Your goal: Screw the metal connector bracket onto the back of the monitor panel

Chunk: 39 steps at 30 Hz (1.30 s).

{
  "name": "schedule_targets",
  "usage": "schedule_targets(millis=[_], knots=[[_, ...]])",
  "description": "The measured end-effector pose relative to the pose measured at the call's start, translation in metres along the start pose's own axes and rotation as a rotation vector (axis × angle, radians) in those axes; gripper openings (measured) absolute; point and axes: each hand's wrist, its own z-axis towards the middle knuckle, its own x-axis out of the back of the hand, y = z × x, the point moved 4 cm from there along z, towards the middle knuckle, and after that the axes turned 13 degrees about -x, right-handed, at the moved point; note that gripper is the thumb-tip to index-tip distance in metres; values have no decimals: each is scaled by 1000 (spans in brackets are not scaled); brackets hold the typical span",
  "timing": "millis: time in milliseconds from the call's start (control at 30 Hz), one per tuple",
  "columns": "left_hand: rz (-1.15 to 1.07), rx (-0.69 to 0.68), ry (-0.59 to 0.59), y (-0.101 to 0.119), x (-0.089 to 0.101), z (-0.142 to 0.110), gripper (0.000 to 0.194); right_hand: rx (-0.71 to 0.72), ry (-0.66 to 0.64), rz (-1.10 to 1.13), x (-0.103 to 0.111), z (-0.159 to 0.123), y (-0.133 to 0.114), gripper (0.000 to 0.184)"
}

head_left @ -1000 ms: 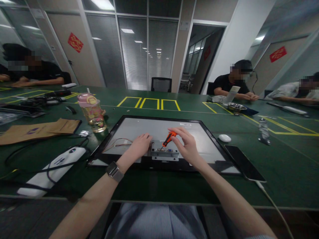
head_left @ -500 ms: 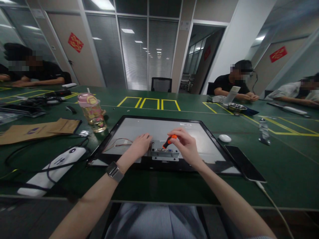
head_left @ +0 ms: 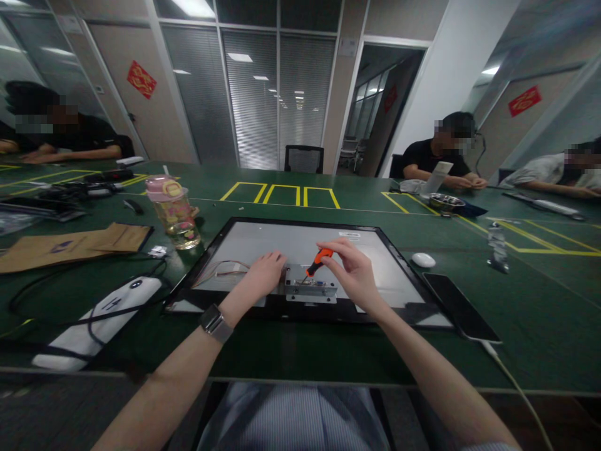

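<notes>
My right hand [head_left: 352, 269] pinches the orange end of a short orange-and-black screwdriver [head_left: 319, 261]. The driver leans, its tip down at a small metal bracket [head_left: 310, 291] with connectors along it. That bracket lies near the close edge of a flat display panel [head_left: 300, 238], which has a grey back and a black frame. Beside the bracket, my left hand [head_left: 267, 273] rests on the panel with its fingers stretched forward, their tips close to the bracket's left end. Thin wires [head_left: 230, 266] run over the panel left of that hand.
Left of the panel stand a pink-lidded bottle [head_left: 171, 210], a brown paper bag [head_left: 75, 247] and a white power bank-like device [head_left: 101, 322] with black cables. A phone [head_left: 460, 307] on a cable and a white rounded case [head_left: 423, 260] lie right. Other people sit across the table.
My right hand has turned slightly and its fingers have shifted on the screwdriver, showing more of the orange handle. The left hand stays where it was.
</notes>
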Motion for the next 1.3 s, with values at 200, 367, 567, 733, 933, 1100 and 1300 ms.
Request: schedule_targets(millis=[200,367,567,733,933,1100,1300], knots=[[-6,-5,-1,1,1,0,30,-39,-200,92,-5,-3,-6,28],[-3,3,-10,0,2,0,31,-8,-51,72,-1,-1,-2,16],[-15,-1,0,1,3,-1,32,-67,-172,141,-4,-4,-2,31],[-20,-5,4,1,3,-1,30,-102,-249,181,-7,-4,-4,31],[-12,-13,13,1,2,0,31,47,39,-55,0,-2,-6,24],[8,-6,-10,2,2,0,31,25,-65,46,-2,-3,-7,34],[-14,-1,4,0,1,0,31,-54,95,-3,4,0,4,18]])
